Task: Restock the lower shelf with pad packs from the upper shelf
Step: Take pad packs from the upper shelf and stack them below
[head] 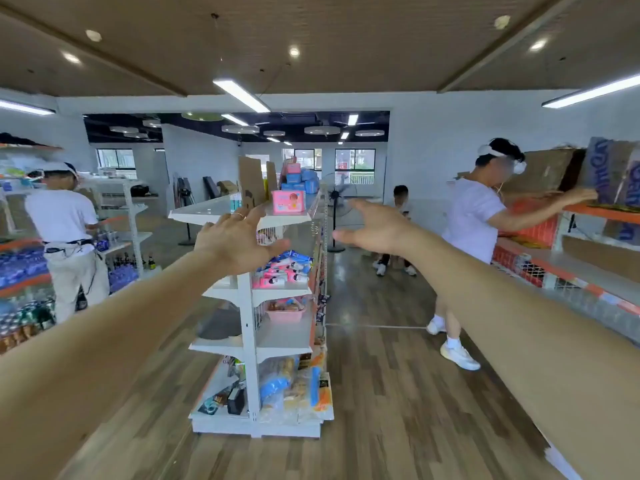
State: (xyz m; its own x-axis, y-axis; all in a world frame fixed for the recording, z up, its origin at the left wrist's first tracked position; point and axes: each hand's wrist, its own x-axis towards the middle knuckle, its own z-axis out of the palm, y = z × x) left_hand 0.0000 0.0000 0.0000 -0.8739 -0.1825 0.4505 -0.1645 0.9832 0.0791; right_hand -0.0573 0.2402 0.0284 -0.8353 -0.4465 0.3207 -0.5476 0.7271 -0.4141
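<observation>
A pink pad pack [288,201] stands upright on the top shelf [207,211] of a white shelf unit in mid-aisle. More blue and pink packs [300,178] are stacked farther back on that shelf. The shelf below [282,291] holds several pink and blue pad packs [284,270] lying flat. Both my arms are stretched forward. My left hand [235,242] is open, fingers spread, just left of and below the pink pack. My right hand [372,225] is open too, to the right of the pack and apart from it. Neither hand holds anything.
Cardboard sheets [252,181] stand on the top shelf behind the pack. A pink basket [284,313] and snack bags [294,382] fill lower shelves. A person in white [69,230] stands at left, another [474,223] at the right orange rack [588,282]. A floor fan [337,202] stands behind.
</observation>
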